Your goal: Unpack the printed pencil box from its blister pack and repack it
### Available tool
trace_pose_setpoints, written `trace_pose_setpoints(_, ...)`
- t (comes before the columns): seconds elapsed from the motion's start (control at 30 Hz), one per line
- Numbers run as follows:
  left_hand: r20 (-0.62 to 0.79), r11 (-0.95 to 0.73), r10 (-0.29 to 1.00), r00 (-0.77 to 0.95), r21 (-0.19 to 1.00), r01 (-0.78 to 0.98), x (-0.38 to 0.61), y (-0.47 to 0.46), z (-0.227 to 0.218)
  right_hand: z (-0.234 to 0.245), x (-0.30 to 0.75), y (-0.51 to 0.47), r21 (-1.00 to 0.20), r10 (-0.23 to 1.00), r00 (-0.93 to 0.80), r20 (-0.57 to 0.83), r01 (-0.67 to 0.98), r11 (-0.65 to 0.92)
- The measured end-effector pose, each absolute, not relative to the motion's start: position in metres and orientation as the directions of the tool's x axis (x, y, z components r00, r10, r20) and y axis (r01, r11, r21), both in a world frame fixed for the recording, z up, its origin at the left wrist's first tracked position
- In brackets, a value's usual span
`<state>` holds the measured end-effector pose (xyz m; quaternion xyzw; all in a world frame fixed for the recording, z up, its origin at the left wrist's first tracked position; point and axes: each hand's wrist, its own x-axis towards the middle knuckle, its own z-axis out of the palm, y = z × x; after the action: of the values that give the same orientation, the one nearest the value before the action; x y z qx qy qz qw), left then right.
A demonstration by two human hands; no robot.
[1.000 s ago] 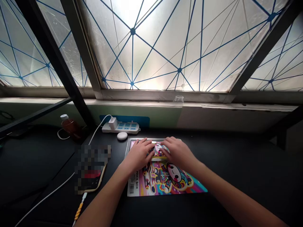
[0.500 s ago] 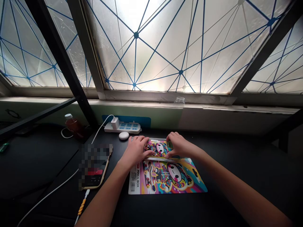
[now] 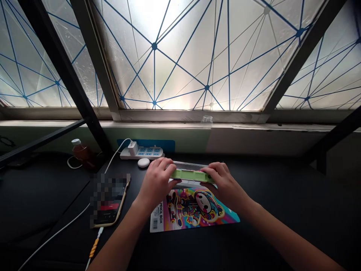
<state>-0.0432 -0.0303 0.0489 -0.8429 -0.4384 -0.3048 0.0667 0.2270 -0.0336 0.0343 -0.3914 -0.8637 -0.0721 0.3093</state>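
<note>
A pencil box (image 3: 187, 174) is held up between both hands, turned so that a light green face shows, with clear plastic around it. My left hand (image 3: 159, 176) grips its left end, fingers over the top and thumb below. At the right end my right hand (image 3: 225, 180) has a similar hold, its fingers bent round the edge. Just in front lies a colourful card (image 3: 194, 210) printed with a cartoon figure and the words "PENCIL BOX", flat on the black desk (image 3: 270, 192). The box's upper part hides its far side.
A phone (image 3: 109, 210) on a cable lies to the left. Behind are a white round case (image 3: 143, 163) and a power strip (image 3: 149, 152) with a plug in it. A bottle (image 3: 84, 154) stands further left. A window (image 3: 180, 67) rises behind the desk.
Both hands have tilted the pencil box, so its printed cartoon face has given way to the green face. The view has shifted slightly.
</note>
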Motion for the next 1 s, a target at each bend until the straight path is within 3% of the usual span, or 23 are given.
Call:
trace_pose_setpoints(0.2,0.690,-0.696,0.569,0.447,0.116,0.708,-0.041,-0.096,0.022,0.010,0.256,-0.083,-0.099,0.523,-0.569,0.635,0.612,0.785)
trace_pose_setpoints(0.3,0.696,-0.666,0.601,0.392,0.165,0.728,-0.048,-0.112,-0.004,-0.006,0.256,-0.096,-0.075,0.486,-0.563,0.669,0.599,0.797)
trace_pose_setpoints(0.43,0.566,-0.578,0.756,0.329,0.343,0.740,-0.063,-0.116,-0.032,-0.018,0.254,-0.101,-0.076,0.499,-0.567,0.655,0.608,0.791)
trace_pose_setpoints(0.53,0.351,-0.423,0.898,0.265,0.524,0.740,-0.072,-0.118,-0.039,-0.018,0.253,-0.103,-0.099,0.520,-0.607,0.601,0.589,0.802)
trace_pose_setpoints(0.63,0.174,-0.290,0.956,0.234,0.645,0.707,-0.075,-0.119,-0.038,-0.015,0.253,-0.105,-0.148,0.564,-0.630,0.534,0.586,0.796)
trace_pose_setpoints(0.77,0.143,-0.260,0.963,0.227,0.709,0.656,-0.073,-0.117,-0.037,-0.009,0.246,-0.101,-0.186,0.639,-0.629,0.443,0.633,0.751)
trace_pose_setpoints(1.0,0.127,-0.164,0.986,0.105,0.734,0.659,-0.067,-0.118,-0.039,-0.003,0.212,-0.092,-0.048,0.627,-0.696,0.351,0.655,0.754)
